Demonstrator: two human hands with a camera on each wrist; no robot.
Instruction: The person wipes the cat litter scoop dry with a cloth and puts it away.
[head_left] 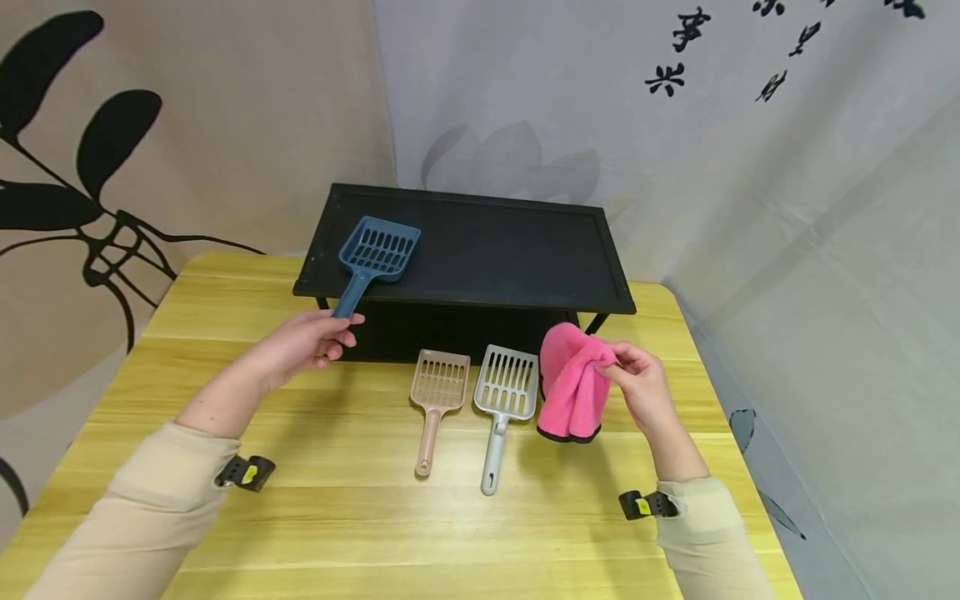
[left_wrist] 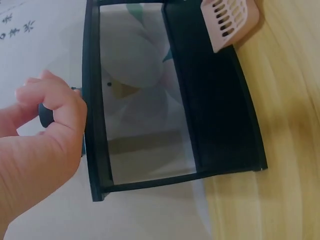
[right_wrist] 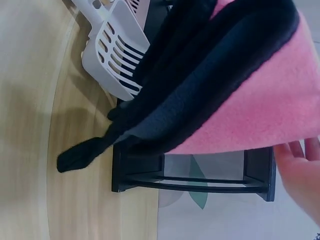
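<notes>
My left hand point(head_left: 303, 343) grips the handle end of a blue slotted litter scoop point(head_left: 356, 287). The scoop's head is over the left part of the black two-tier shelf's top point(head_left: 495, 250); whether it touches the surface, I cannot tell. In the left wrist view the curled fingers point(left_wrist: 65, 102) hide most of the handle. At the right, my right hand point(head_left: 643, 379) pinches a pink cloth point(head_left: 573, 392) with dark edging, which hangs in front of the shelf's right end. Its dark underside point(right_wrist: 200, 90) faces the right wrist camera.
A beige litter scoop point(head_left: 428, 437) and a light grey one point(head_left: 493, 454) lean side by side against the shelf's front, handles toward me. The shelf stands at the back of the wooden table point(head_left: 390, 542). Behind hangs a printed fabric backdrop point(head_left: 510, 83).
</notes>
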